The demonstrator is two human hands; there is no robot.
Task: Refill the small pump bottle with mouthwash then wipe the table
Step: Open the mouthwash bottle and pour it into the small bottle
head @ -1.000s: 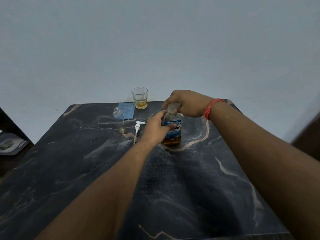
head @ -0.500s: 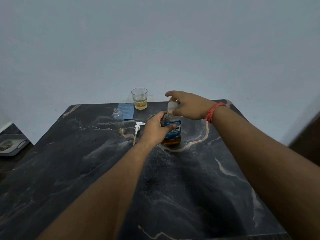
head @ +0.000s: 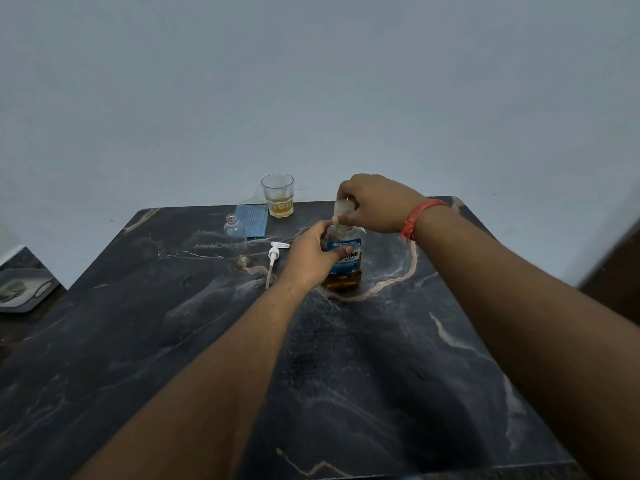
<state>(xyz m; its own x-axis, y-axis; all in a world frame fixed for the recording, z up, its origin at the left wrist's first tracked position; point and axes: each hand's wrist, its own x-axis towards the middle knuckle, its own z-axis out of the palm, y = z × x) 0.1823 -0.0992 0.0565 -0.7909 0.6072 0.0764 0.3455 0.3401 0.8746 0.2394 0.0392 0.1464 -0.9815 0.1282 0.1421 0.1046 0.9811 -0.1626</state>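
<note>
We see the mouthwash bottle (head: 346, 258) standing upright on the dark marble table (head: 381, 375), toward the far edge and a little right of its middle, with amber liquid showing below its blue label. Our left hand (head: 310, 258) wraps around the bottle's body, fingers curled across the label. Our right hand (head: 375, 202) comes over the top, its fingers pinching the pale cap (head: 343, 206) on the bottle's neck; a red thread band (head: 417, 218) circles that wrist. Whether the cap sits fully on the neck, we cannot tell.

The small pump bottle (head: 234, 228) stands uncapped near the far edge, left of the mouthwash and well apart from it. Its white pump head (head: 273, 256) with the dip tube lies flat on the table between the two bottles. A blue cloth (head: 252, 220) lies just behind the small bottle, and a glass tumbler (head: 277, 195) holding a little amber liquid stands at the far edge beside the cloth. Off the table's left edge sits a grey tray (head: 24, 289).
</note>
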